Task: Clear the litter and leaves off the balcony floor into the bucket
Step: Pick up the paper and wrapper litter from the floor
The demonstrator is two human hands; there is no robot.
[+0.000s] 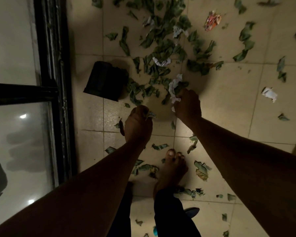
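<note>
Far left there's a black door frame (54,69) with glass panels, and the tiled balcony floor (229,103) runs out to the right of it. Just right of that frame sits the bucket (104,81), dark, square-ish and seen from above, standing on the tiles.

Next over, nearer the camera than the bucket, is the left hand (138,124). Its fingers are curled into a fist around a small wad of greenish leaf bits (149,115) poking out at the knuckles, and it hangs above the floor, well short of the bucket.

Right of the bucket is the right hand (188,105), fingers bunched tight around a crumpled white paper (174,88) that sticks up out of the grip, with some leaf mixed in.

Beyond both hands, a thick scatter of green leaves (162,48) spreads from the bucket's right side outward, with another white paper scrap (161,62) lying in it. Further right from the bucket are a red and orange wrapper (212,20) and a white paper ball (269,94) on its own. A bare foot (172,170) stands on the tiles below the hands, leaves all round it.
</note>
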